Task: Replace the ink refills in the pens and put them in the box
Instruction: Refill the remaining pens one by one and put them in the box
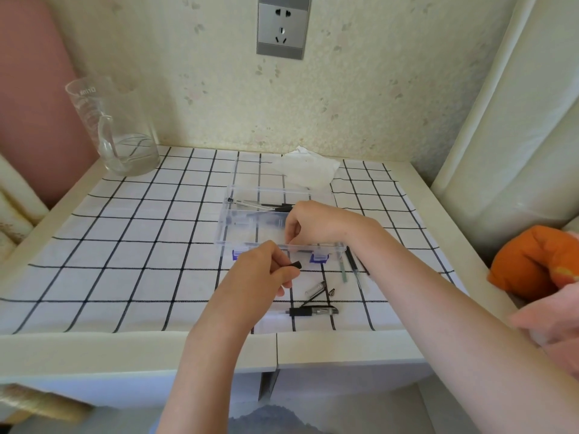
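Fingers [277, 277] of the left hand [260, 270] pinch a short black pen piece [296, 264], held just in front of the clear box [223, 223]. The right hand [316, 223] curls over the box's front rim; its hold cannot be told. Piece: light, stiff, slick plastic, likely best gripped across its middle.

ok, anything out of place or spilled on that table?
Nothing spilled or broken. Loose pen parts lie scattered on the cloth in front of the clear box, with refills by its right end, which fits mid-disassembly. A crumpled tissue sits behind the box. The jug stands upright.
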A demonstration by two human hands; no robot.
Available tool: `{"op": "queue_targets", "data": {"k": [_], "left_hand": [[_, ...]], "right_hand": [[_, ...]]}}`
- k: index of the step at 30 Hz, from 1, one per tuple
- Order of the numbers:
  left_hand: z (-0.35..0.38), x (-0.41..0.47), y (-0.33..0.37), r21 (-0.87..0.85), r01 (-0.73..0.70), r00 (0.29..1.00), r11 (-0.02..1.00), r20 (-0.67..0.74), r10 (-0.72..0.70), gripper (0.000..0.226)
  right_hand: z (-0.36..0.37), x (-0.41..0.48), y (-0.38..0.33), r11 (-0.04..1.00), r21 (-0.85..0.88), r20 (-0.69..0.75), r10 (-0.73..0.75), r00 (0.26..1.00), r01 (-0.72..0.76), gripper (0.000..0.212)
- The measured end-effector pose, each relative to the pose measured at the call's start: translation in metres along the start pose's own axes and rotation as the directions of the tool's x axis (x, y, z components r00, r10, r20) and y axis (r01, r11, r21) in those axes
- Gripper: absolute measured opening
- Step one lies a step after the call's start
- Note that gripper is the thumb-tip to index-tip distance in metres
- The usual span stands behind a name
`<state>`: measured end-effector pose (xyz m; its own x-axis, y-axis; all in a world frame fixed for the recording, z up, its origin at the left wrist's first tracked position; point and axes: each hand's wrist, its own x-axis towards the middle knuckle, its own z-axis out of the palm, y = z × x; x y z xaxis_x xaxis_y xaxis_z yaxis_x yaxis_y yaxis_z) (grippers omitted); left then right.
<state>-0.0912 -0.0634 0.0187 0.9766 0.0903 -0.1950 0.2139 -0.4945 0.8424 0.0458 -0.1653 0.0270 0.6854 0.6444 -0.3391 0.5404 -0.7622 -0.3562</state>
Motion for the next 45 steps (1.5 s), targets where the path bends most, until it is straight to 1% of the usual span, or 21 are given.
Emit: {"op": "queue_targets", "data": {"k": [2,5,7,10,11,13,14,16,18,20,21,23,25,27,28,30,31,33,37,41,45], "left_hand": [[0.000,0.000,0.000,-0.002,0.001,1.000,1.000,-0.001,-0.001,0.010],[0.000,0.000,0.000,-0.018,0.000,1.000,1.000,-0.011,0.000,0.008],[0.000,0.000,0.000,-0.031,-0.002,1.000,1.000,-0.022,0.001,0.007],[-0.001,0.000,0.000,-0.042,-0.006,1.000,0.999,-0.029,0.005,0.006],[-0.001,0.000,0.000,-0.046,-0.008,1.000,0.999,-0.030,0.007,0.006],[-0.001,-0.001,0.000,-0.056,-0.011,0.999,0.998,-0.032,0.009,0.007],[-0.001,-0.001,0.000,-0.060,-0.012,0.999,0.998,-0.032,0.010,0.007],[-0.001,-0.001,0.001,-0.066,-0.013,1.000,0.998,-0.029,0.011,0.006],[-0.001,-0.002,0.001,-0.074,-0.014,1.000,0.997,-0.028,0.012,0.004],[-0.001,-0.001,0.001,-0.080,-0.020,0.999,0.997,-0.029,0.017,0.005],[-0.001,-0.001,0.000,-0.081,-0.022,0.999,0.997,-0.030,0.020,0.006],[-0.002,-0.001,0.000,-0.081,-0.028,0.999,0.996,-0.036,0.025,0.006],[-0.002,-0.001,-0.001,-0.092,-0.041,0.998,0.995,-0.056,0.036,0.006],[-0.003,0.000,-0.001,-0.108,-0.056,0.995,0.993,-0.083,0.047,0.005],[-0.004,0.001,-0.002,-0.122,-0.064,0.994,0.990,-0.099,0.052,0.004],[-0.004,0.002,-0.001,-0.160,-0.091,0.989,0.983,-0.128,0.070,0.002],[-0.005,0.002,-0.002,-0.169,-0.108,0.986,0.980,-0.143,0.085,0.005],[-0.005,0.002,-0.001,-0.162,-0.134,0.982,0.978,-0.156,0.108,0.011],[-0.005,0.002,0.000,-0.155,-0.150,0.979,0.976,-0.159,0.126,0.012],[-0.005,0.002,-0.001,-0.148,-0.153,0.979,0.977,-0.159,0.130,0.012],[-0.006,0.002,-0.001,-0.151,-0.154,0.978,0.977,-0.165,0.129,0.011]], "right_hand": [[0.000,-0.005,0.002,1.000,0.027,-0.048,-0.009,0.999,0.010,0.009],[-0.004,-0.016,0.006,0.988,0.155,-0.133,-0.005,0.991,0.026,0.016],[-0.007,-0.025,0.004,0.972,0.224,-0.161,-0.032,0.986,0.068,0.021],[-0.013,-0.043,0.001,0.922,0.360,-0.195,-0.077,0.978,0.144,0.021],[-0.015,-0.049,0.000,0.886,0.431,-0.201,-0.092,0.975,0.172,0.020],[-0.016,-0.058,0.002,0.772,0.600,-0.196,-0.113,0.974,0.210,0.019],[-0.015,-0.061,0.003,0.694,0.687,-0.192,-0.113,0.975,0.216,0.020],[-0.012,-0.065,0.008,0.504,0.836,-0.187,-0.109,0.976,0.216,0.026],[-0.009,-0.070,0.014,0.332,0.909,-0.223,-0.127,0.967,0.253,0.026],[-0.005,-0.072,0.019,0.249,0.913,-0.308,-0.102,0.946,0.324,0.023],[-0.002,-0.073,0.021,0.221,0.908,-0.352,-0.056,0.934,0.356,0.021],[0.002,-0.073,0.022,0.156,0.896,-0.432,0.092,0.897,0.415,0.016],[0.005,-0.075,0.023,0.085,0.867,-0.495,0.251,0.832,0.490,0.014],[0.008,-0.078,0.023,0.032,0.837,-0.520,0.358,0.776,0.546,0.015],[0.010,-0.080,0.023,0.030,0.828,-0.525,0.390,0.757,0.560,0.016],[0.016,-0.081,0.021,0.061,0.818,-0.540,0.425,0.727,0.572,0.020],[0.019,-0.082,0.019,0.079,0.816,-0.543,0.441,0.714,0.572,0.021],[0.023,-0.082,0.017,0.110,0.816,-0.545,0.473,0.692,0.568,0.023],[0.027,-0.081,0.013,0.176,0.810,-0.565,0.490,0.664,0.559,0.025],[0.024,-0.081,0.012,0.157,0.798,-0.568,0.518,0.639,0.582,0.024],[0.025,-0.081,0.013,0.160,0.799,-0.569,0.514,0.642,0.580,0.025]]}}
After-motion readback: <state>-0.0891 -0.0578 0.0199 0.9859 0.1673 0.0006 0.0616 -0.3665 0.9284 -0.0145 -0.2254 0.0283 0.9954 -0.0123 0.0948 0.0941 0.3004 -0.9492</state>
